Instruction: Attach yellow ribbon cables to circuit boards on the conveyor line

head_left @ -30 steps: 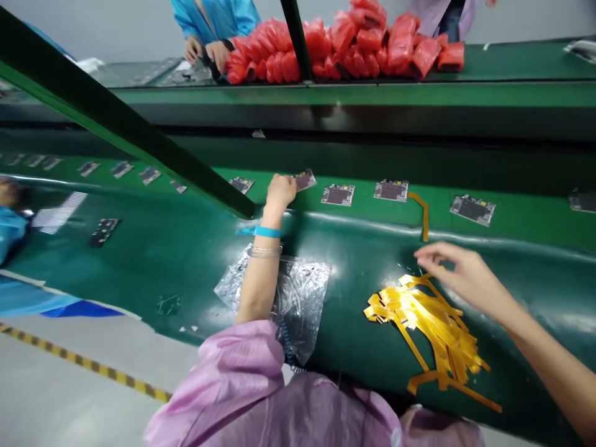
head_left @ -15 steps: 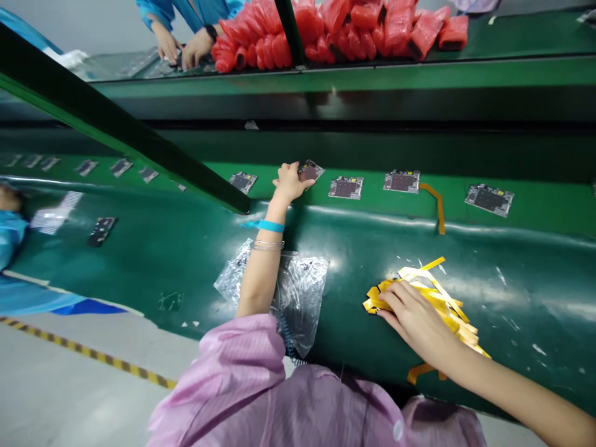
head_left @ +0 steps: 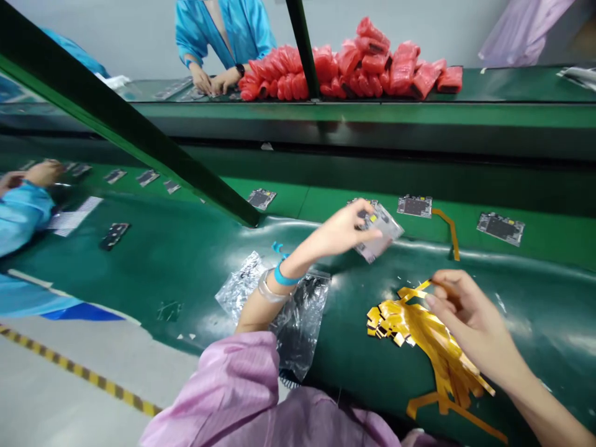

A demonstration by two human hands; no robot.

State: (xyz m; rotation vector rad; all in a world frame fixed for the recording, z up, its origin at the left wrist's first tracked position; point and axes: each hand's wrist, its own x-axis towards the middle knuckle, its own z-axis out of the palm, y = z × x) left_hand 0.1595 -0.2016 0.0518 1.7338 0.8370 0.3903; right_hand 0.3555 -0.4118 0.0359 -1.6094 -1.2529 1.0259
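Note:
My left hand [head_left: 347, 228] grips a circuit board [head_left: 385, 231] by its left side, raised and tilted above the front edge of the green belt; it is blurred by motion. Part of another board seems to show behind my fingers. My right hand [head_left: 465, 310] pinches the end of a thin yellow flex cable [head_left: 421, 287] between thumb and fingers. Below it, a pile of yellow-orange flex cables [head_left: 419, 329] lies fanned out on the green mat. A blue strap and a bangle circle my left wrist.
More boards lie on the belt, one [head_left: 415, 206] with a flex cable [head_left: 451, 233] attached. Clear plastic bags [head_left: 302, 323] lie under my left forearm. A slanting green post [head_left: 139, 133] crosses the left. Co-workers' hands [head_left: 212, 82] work beyond, beside red bubble-wrapped packs [head_left: 335, 68].
My left hand has lifted a board off the belt and brought it right. My right hand has moved from the pile's left end to its upper right, now pinching one flex cable.

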